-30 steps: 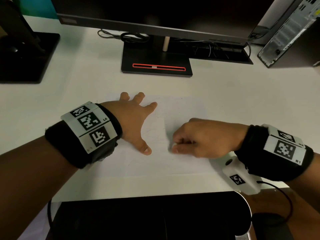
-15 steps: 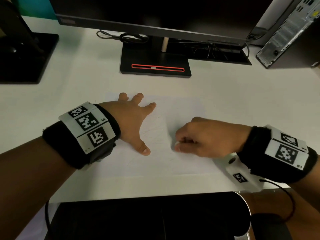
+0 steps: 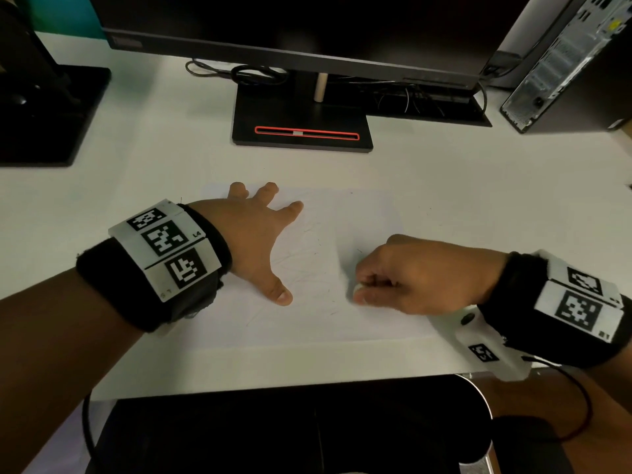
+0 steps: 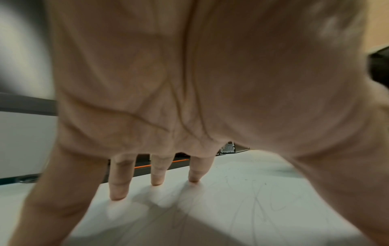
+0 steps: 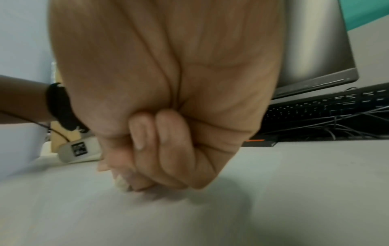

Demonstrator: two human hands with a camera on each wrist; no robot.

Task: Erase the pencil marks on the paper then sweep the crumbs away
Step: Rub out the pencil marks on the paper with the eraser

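Note:
A white sheet of paper (image 3: 307,323) lies flat on the white desk, with faint pencil scribbles (image 3: 314,265) near its middle. My left hand (image 3: 260,241) presses on the paper's left half with fingers spread and straight; the left wrist view shows the fingertips (image 4: 118,191) on the paper (image 4: 242,208) and grey lines beside them. My right hand (image 3: 403,278) is curled and pinches a small white eraser (image 3: 357,289) against the paper, right of the scribbles. In the right wrist view the eraser (image 5: 121,182) peeks out under the curled fingers (image 5: 151,149). A few dark crumbs (image 3: 328,290) dot the paper.
A monitor stand (image 3: 301,124) with a red-lined slot sits behind the paper. A keyboard (image 3: 427,100) and cables lie behind it, a computer tower (image 3: 564,59) at the back right, a dark stand (image 3: 44,111) at the back left. A dark chair (image 3: 290,425) is below the desk's front edge.
My right hand with the eraser has shifted slightly right and back across the paper in a small rubbing stroke. The left hand has stayed pressed in place.

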